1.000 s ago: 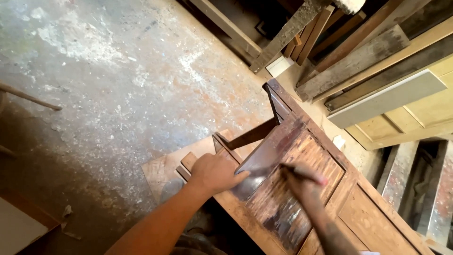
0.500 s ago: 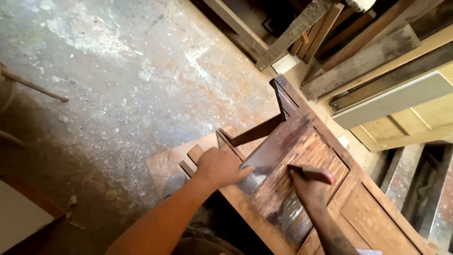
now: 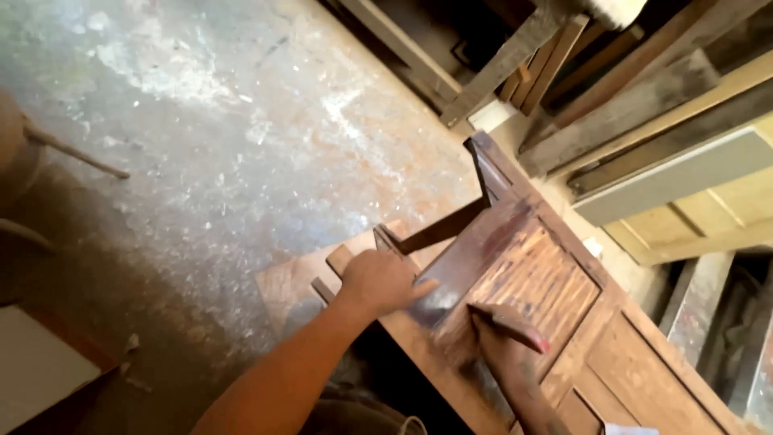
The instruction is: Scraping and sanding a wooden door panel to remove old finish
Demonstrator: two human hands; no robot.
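The left hand (image 3: 385,282) is laid flat, palm down, fingers pointed right, forearm bare. The right hand (image 3: 495,346) is curled shut, apparently in a fist, wrist bent.

A panelled wooden door (image 3: 564,322) lies flat, running from frame centre to the lower right. The left hand (image 3: 385,282) presses on its near edge at centre. The right hand (image 3: 495,342), just beside it, grips a brush (image 3: 509,322) against the wet, dark-stained panel. Stacked planks (image 3: 636,105) fill the upper right; a dusty concrete floor (image 3: 201,137) fills the left.
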